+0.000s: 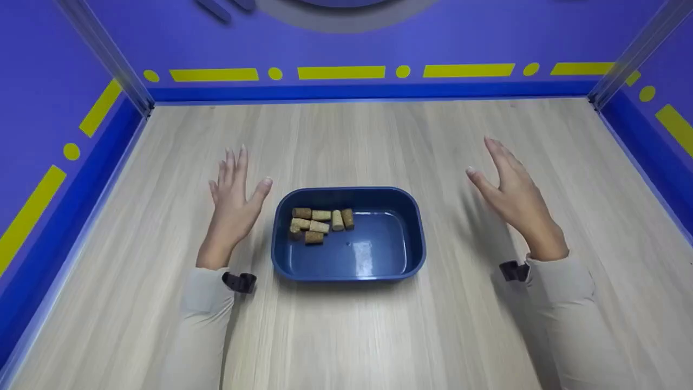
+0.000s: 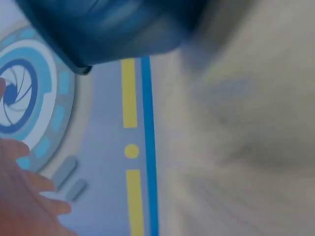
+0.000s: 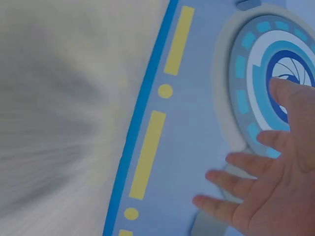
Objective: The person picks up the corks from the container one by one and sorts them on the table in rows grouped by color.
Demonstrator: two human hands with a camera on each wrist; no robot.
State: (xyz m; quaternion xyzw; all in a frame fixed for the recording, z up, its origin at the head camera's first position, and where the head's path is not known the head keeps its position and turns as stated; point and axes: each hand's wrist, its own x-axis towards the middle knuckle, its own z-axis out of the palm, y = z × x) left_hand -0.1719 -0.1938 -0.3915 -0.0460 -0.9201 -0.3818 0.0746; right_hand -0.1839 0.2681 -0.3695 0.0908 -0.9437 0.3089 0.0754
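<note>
A dark blue rectangular plastic tub (image 1: 348,280) stands on the wooden table between the two hands. Several wine corks (image 1: 319,227) lie in its left part, mostly toward the back corner. To the left of the tub is my left hand (image 1: 233,214), fingers extended and thumb apart, holding nothing. My right hand (image 1: 514,200) is farther off on the other side, its fingers straight and thumb spread, also holding nothing. The left wrist view catches part of the tub (image 2: 113,34) at its top, and the right wrist view shows the spread fingers (image 3: 241,187).
Purple-blue panels (image 1: 346,49) with yellow markings wall in the table (image 1: 346,336) at the back and both sides. Metal posts (image 1: 111,51) stand at the back corners. A small black wrist mount (image 1: 240,282) sits on each sleeve.
</note>
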